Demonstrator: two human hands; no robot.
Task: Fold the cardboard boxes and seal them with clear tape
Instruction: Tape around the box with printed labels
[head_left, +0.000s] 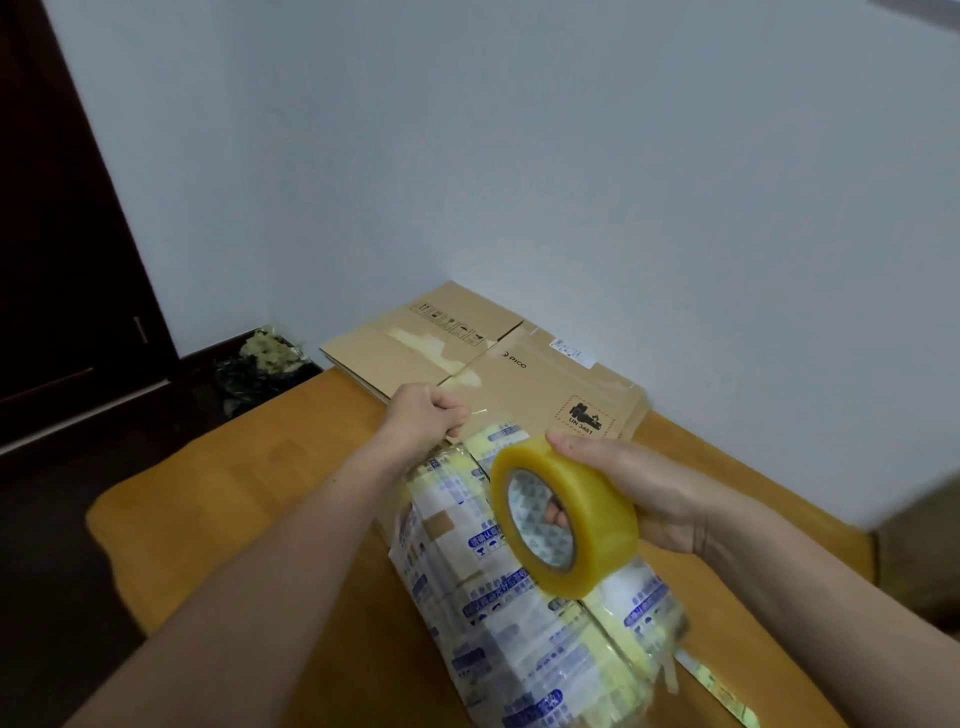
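Two bare hands are working over one wooden surface (234, 493). One roll of clear tape (605, 522) is hanging in the right grip (634, 483): the thumb is lying over the top of the roll and a fingertip is showing through the core, so this grip is clamping the roll. The left grip (426, 415) is curling closed, pinching the free end of one clear strip (484, 413) that is running back toward the roll. The roll is sitting just right of and nearer than the left grip, held above the surface with its open core facing left.

One box (493, 597), wrapped all over in blue, white and yellow printed tape, is lying on the surface beneath both hands; the roll is hovering over its middle and the left grip is sitting at its far end. Beyond it, flattened cardboard (545, 379) is lying against the white wall (519, 156); two printed panels are showing side by side, and how many sheets are stacked cannot be told. One dark door (62, 208) is standing at the left, with one dark bag (260, 364) lying on the floor
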